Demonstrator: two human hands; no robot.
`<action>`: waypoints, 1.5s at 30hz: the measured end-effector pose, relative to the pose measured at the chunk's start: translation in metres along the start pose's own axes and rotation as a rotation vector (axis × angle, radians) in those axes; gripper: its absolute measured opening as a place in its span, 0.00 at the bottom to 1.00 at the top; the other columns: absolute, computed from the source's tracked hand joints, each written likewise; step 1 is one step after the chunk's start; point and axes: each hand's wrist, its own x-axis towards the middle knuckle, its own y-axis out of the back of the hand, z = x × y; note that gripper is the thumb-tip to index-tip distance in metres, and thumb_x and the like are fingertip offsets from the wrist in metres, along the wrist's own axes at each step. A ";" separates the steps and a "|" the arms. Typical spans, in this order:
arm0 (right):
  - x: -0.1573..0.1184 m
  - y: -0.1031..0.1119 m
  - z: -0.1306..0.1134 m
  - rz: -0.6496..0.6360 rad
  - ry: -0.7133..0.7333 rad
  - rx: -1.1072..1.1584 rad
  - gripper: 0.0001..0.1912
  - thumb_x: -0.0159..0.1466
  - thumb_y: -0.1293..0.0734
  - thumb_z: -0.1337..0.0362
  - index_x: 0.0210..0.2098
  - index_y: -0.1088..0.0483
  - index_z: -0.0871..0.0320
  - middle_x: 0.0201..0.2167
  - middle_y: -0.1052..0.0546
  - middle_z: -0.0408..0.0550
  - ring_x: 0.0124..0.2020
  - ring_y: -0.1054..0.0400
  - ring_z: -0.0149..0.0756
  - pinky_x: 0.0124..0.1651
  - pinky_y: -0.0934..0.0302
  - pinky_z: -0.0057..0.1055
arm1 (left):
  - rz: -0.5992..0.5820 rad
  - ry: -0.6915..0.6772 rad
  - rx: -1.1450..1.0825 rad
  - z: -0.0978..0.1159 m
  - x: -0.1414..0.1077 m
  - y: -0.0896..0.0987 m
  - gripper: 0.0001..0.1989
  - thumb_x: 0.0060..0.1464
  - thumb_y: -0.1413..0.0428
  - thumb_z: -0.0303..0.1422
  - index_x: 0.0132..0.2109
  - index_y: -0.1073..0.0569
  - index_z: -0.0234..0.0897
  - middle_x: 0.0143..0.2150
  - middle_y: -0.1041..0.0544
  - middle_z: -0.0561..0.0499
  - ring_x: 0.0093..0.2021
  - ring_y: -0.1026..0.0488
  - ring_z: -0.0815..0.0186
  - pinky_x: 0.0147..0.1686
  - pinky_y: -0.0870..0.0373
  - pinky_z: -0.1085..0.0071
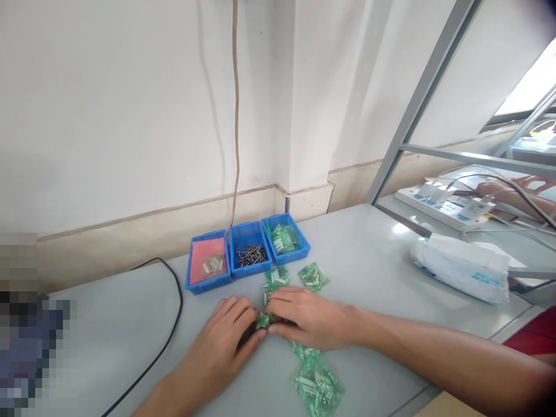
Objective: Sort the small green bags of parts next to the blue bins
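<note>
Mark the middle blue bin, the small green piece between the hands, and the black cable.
middle blue bin (230,234): head view, far-left rim, above the screws.
small green piece (263,320): head view, its centre, between both hands' fingertips.
black cable (178,301): head view, on the bend left of the bins.

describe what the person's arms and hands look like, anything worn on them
Both the left hand and the right hand are bare: no gloves, rings, watch or wristband show. Both forearms are uncovered too, with no sleeve reaching into view.
</note>
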 end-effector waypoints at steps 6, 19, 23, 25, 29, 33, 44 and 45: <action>0.000 -0.001 0.000 -0.003 -0.002 -0.005 0.14 0.80 0.40 0.58 0.43 0.30 0.59 0.37 0.26 0.51 0.40 0.33 0.41 0.49 0.34 0.36 | 0.001 0.001 -0.005 0.000 0.000 0.000 0.06 0.76 0.48 0.34 0.46 0.29 0.40 0.43 0.26 0.48 0.43 0.30 0.57 0.45 0.32 0.61; 0.000 -0.001 0.000 0.002 0.003 0.001 0.13 0.80 0.40 0.58 0.43 0.30 0.59 0.37 0.26 0.50 0.40 0.33 0.41 0.49 0.35 0.35 | -0.001 -0.002 0.008 0.001 -0.001 0.001 0.07 0.76 0.48 0.34 0.46 0.29 0.39 0.43 0.26 0.49 0.43 0.30 0.57 0.44 0.32 0.61; 0.000 -0.001 0.000 -0.008 -0.007 0.005 0.12 0.80 0.39 0.58 0.43 0.30 0.59 0.37 0.26 0.50 0.40 0.33 0.41 0.49 0.35 0.36 | 0.016 -0.005 0.004 0.001 0.000 0.001 0.07 0.76 0.48 0.34 0.45 0.29 0.40 0.42 0.26 0.49 0.42 0.30 0.57 0.44 0.32 0.62; 0.000 -0.001 0.000 -0.007 -0.009 0.004 0.13 0.80 0.39 0.58 0.43 0.30 0.59 0.37 0.26 0.50 0.40 0.33 0.41 0.49 0.35 0.35 | 0.016 -0.002 0.001 0.001 0.001 0.001 0.08 0.76 0.48 0.34 0.44 0.28 0.40 0.42 0.25 0.49 0.42 0.30 0.58 0.43 0.31 0.62; 0.000 0.000 0.000 -0.004 -0.007 0.004 0.13 0.80 0.39 0.58 0.42 0.30 0.58 0.37 0.26 0.50 0.40 0.33 0.41 0.48 0.35 0.35 | 0.013 -0.003 0.001 0.001 0.001 0.001 0.07 0.76 0.48 0.34 0.44 0.29 0.40 0.42 0.26 0.49 0.42 0.30 0.57 0.43 0.31 0.61; 0.000 0.000 0.000 -0.005 -0.011 0.002 0.13 0.80 0.39 0.58 0.42 0.30 0.58 0.37 0.27 0.50 0.40 0.33 0.40 0.48 0.35 0.35 | 0.002 -0.002 -0.001 0.000 0.000 0.001 0.08 0.76 0.49 0.35 0.45 0.29 0.40 0.42 0.26 0.48 0.42 0.30 0.58 0.44 0.31 0.61; 0.000 0.001 0.000 -0.031 -0.008 -0.027 0.13 0.80 0.39 0.58 0.41 0.31 0.58 0.37 0.27 0.49 0.40 0.34 0.40 0.48 0.36 0.34 | -0.021 0.007 -0.018 -0.001 0.000 0.000 0.07 0.77 0.50 0.34 0.45 0.32 0.40 0.43 0.27 0.48 0.43 0.32 0.57 0.44 0.34 0.60; 0.000 0.001 -0.001 -0.032 -0.009 -0.030 0.13 0.79 0.39 0.58 0.41 0.31 0.58 0.37 0.27 0.49 0.40 0.34 0.40 0.48 0.36 0.34 | -0.020 0.007 -0.019 -0.001 0.000 0.000 0.07 0.77 0.50 0.34 0.45 0.32 0.40 0.43 0.27 0.48 0.43 0.32 0.57 0.45 0.34 0.60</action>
